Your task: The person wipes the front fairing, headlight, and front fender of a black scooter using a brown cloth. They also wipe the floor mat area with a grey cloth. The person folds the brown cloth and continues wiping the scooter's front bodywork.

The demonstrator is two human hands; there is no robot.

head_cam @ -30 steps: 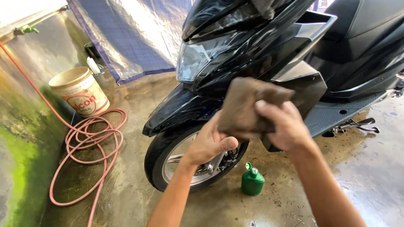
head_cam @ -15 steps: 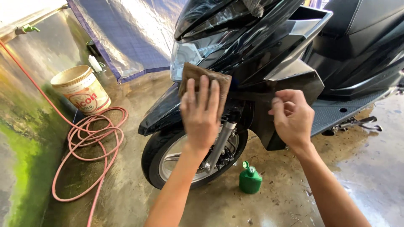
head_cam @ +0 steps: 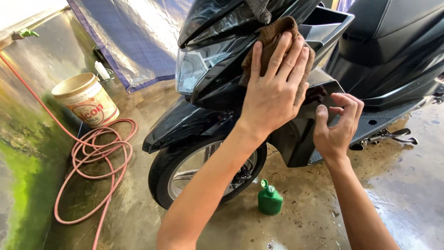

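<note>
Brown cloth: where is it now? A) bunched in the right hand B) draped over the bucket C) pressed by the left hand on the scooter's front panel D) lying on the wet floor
C: the left hand lies flat on the brown cloth against the black scooter's front panel, beside the headlight; the right hand is loosely curled and empty.

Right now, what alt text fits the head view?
A left hand presses a brown cloth against a black scooter's front panel; the right hand hovers empty beside it. A green bottle, bucket and hose sit on wet floor.
</note>
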